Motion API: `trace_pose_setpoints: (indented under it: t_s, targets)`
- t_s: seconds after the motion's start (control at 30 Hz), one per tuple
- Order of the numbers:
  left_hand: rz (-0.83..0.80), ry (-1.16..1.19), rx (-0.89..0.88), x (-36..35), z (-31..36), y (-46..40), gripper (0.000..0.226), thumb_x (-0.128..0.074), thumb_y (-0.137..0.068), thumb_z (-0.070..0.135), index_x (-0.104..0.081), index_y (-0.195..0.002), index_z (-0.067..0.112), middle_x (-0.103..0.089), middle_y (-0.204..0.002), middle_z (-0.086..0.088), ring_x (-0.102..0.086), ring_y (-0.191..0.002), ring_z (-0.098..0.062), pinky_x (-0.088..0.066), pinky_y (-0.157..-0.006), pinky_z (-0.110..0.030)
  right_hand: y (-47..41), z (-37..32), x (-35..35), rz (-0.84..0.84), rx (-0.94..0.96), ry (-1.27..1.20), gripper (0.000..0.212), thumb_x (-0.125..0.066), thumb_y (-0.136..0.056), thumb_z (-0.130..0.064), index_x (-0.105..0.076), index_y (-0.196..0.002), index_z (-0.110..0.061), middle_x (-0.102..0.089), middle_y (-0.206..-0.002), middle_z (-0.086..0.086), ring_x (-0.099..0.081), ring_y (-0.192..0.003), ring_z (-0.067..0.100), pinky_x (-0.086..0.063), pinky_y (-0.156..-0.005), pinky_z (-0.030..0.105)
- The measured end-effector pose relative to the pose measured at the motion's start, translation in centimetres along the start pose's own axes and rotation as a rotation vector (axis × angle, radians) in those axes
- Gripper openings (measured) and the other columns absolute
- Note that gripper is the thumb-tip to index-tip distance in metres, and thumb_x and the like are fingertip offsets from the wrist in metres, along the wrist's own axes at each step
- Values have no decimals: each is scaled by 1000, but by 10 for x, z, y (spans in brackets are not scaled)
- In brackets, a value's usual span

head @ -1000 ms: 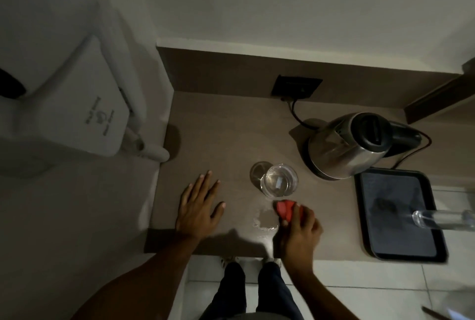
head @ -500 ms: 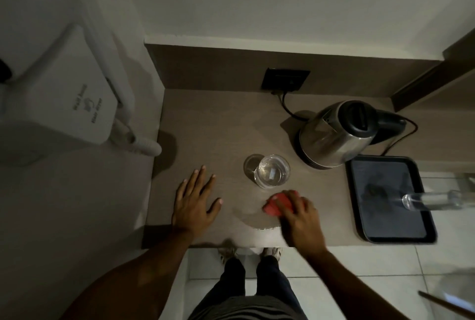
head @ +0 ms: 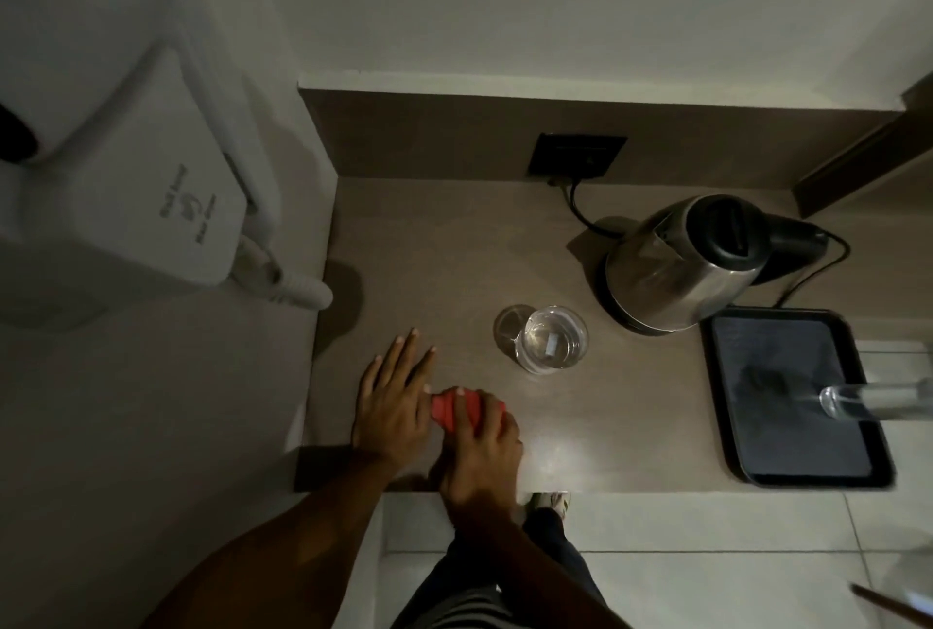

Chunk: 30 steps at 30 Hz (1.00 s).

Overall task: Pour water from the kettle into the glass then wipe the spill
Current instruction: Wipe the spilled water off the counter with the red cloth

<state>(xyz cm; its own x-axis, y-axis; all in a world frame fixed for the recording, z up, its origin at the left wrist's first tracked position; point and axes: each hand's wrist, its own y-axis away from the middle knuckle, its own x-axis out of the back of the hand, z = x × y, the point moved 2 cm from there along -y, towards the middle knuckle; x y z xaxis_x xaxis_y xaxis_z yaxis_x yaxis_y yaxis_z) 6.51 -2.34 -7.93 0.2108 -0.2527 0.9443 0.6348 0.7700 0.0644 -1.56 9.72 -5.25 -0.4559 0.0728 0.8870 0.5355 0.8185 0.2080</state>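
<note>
A clear glass (head: 553, 344) holding water stands upright on the brown counter (head: 454, 249). Right of it and farther back, a steel kettle (head: 681, 270) with a black lid sits on its base, plugged in by a black cord. My right hand (head: 479, 451) presses a red cloth (head: 444, 408) onto the counter near the front edge, left of the glass. My left hand (head: 391, 398) lies flat on the counter with fingers spread, its thumb side touching the cloth. A faint wet sheen (head: 560, 462) shows on the counter right of my right hand.
A black tray (head: 792, 396) lies at the counter's right end, with a clear bottle (head: 878, 401) reaching in over it. A white wall-mounted hair dryer (head: 126, 204) hangs at the left. A black socket (head: 575, 156) sits on the back panel. Tiled floor lies below the counter's front edge.
My right hand has slid the red cloth leftward along the front of the counter until it meets my left hand. The puddle seen earlier under the glass is gone.
</note>
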Motion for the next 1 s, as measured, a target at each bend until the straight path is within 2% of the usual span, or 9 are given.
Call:
trace_pose_setpoints:
  t_s: [0.2,0.27,0.37,0.47,0.53,0.6,0.8,0.93,1.0]
  targets:
    - [32,24,-20,0,0,1,52,-30,-97,32,-41,-147,23,-28,-159,-4,-24,-146,-21,-25,-113,-45,1,77,35,-100,397,135,69,-59,-75,-38,-47,-142,-26,-46,-144,9,-45,-121,31,-50,-87,40]
    - [26,27,-15,1,1,1,52,-31,-96,34,-42,-146,23,-27,-159,-3,-23,-146,-20,-24,-114,-45,-10,131,60,-68,285,190,73,-62,-68,-31,-50,-140,-26,-46,-143,11,-49,-115,36,-47,-85,40]
    - [9,20,-9,2,2,0,53,-32,-96,35,-42,-146,23,-28,-159,-3,-23,-146,-20,-23,-114,-44,-37,190,98,73,12,252,60,-57,-77,-29,-53,-136,-20,-42,-140,17,-49,-108,44,-47,-87,46]
    - [4,14,-11,4,3,0,53,-31,-96,35,-40,-147,23,-27,-159,-3,-21,-147,-20,-23,-115,-44,-45,186,103,198,-224,206,67,-64,-79,-32,-45,-142,-18,-40,-140,24,-44,-112,51,-49,-89,56]
    - [-5,10,-7,3,3,2,53,-31,-96,35,-40,-147,23,-27,-159,-3,-21,-147,-20,-23,-115,-44,-30,160,85,252,-340,145,66,-54,-79,-34,-47,-141,-14,-43,-135,28,-47,-106,50,-48,-85,55]
    - [-6,1,1,2,2,-1,53,-31,-97,35,-40,-147,23,-27,-159,-3,-21,-147,-20,-23,-115,-44,-8,123,53,220,-274,104,66,-50,-76,-33,-51,-139,-12,-48,-128,30,-50,-99,45,-48,-81,49]
    - [-23,13,8,0,2,0,52,-23,-99,32,-38,-148,23,-26,-160,-4,-21,-147,-21,-27,-113,-49,28,10,-3,-1,152,-13,64,-67,-78,-30,-51,-140,-20,-55,-135,16,-56,-108,35,-55,-82,42]
    - [10,34,-6,1,1,-1,51,-27,-98,32,-42,-146,21,-30,-158,-4,-26,-145,-22,-28,-112,-47,13,57,20,-107,360,117,72,-64,-76,-37,-43,-144,-28,-50,-142,8,-51,-115,27,-54,-82,37]
    - [8,26,-13,0,0,0,51,-28,-98,33,-44,-145,21,-31,-158,-4,-27,-145,-22,-26,-113,-45,-4,106,45,-75,311,149,69,-59,-71,-29,-47,-140,-30,-49,-142,8,-48,-113,29,-49,-82,37]
